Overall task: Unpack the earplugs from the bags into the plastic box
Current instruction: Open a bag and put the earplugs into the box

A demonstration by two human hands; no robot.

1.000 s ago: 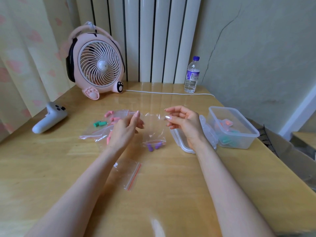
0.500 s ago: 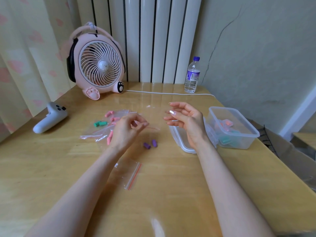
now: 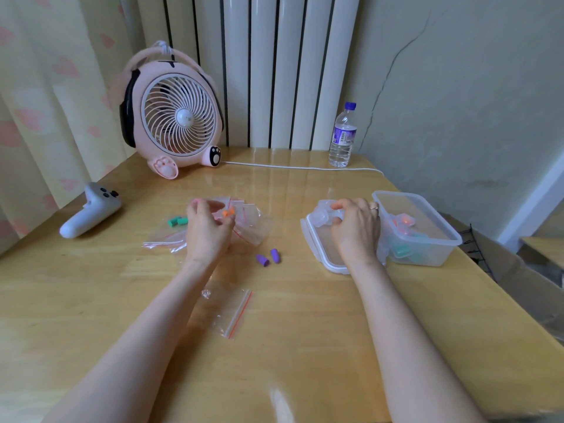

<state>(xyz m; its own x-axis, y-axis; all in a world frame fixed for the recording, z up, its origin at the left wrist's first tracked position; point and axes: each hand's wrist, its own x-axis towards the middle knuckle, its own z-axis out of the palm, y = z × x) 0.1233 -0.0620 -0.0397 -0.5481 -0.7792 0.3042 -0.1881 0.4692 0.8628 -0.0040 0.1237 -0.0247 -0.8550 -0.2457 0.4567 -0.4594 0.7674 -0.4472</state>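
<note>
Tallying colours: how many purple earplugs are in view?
2. One purple earplug lies loose on the table; the other is right beside it. More may hide in the box.

A white ribbed radiator (image 3: 274, 71) stands upright against the back of the room, dark gaps between its columns. Left of the radiator hangs a pale yellow curtain (image 3: 55, 102) printed with soft pink shapes. Right of the radiator is a greenish plaster wall (image 3: 473, 102), and a thin crack (image 3: 393, 61) runs down it near the radiator's edge. In front of the radiator, a glossy light wooden bench (image 3: 305, 346) catches soft daylight glare. Far right of the radiator, a slanted white trim (image 3: 537, 203) crosses the wall above a brown cardboard box (image 3: 512, 270).
</note>
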